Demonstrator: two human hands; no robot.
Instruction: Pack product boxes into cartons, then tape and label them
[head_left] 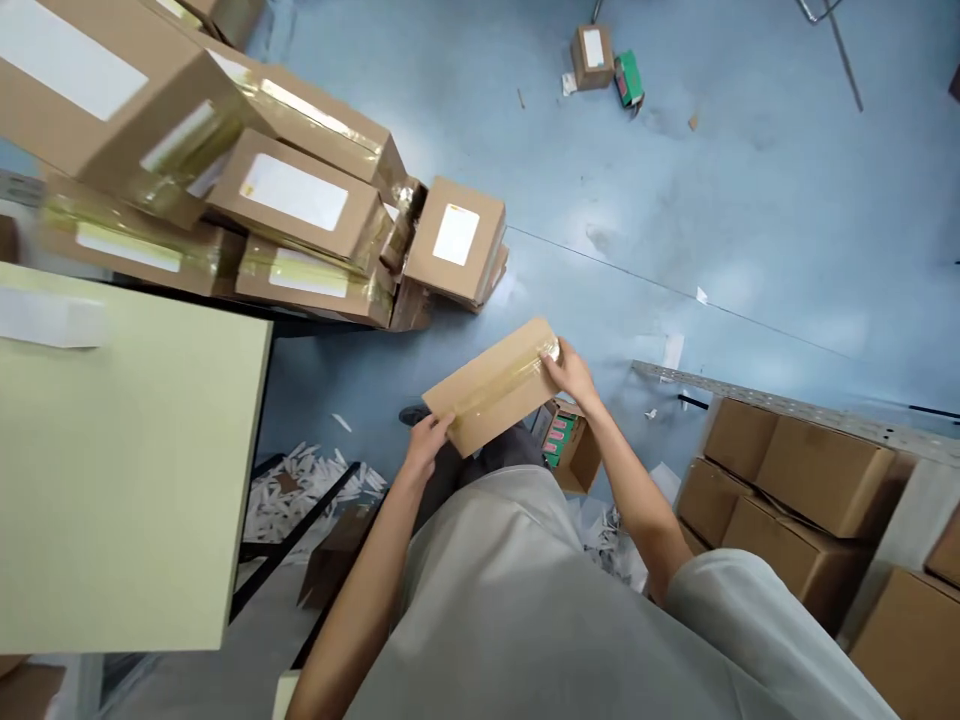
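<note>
A long cardboard box (491, 385) with clear yellowish tape along its upper face is held in front of my body, tilted up to the right. My left hand (429, 445) grips its lower left corner, with the thumb on top. At the far right end, my right hand (571, 372) is closed on the box, its thumb on the taped edge. The undersides of both grips are hidden by the box. Below my right hand, an open carton (583, 455) with green and pink packages inside stands on the floor.
Taped, labelled boxes (296, 205) are piled at the upper left, beside a pale table (127, 480). Brown cartons (817, 475) fill a metal rack (795, 408) on the right. White paper scraps (300, 500) litter the blue floor (720, 190). A small box (592, 55) and a green box (628, 80) lie farther off.
</note>
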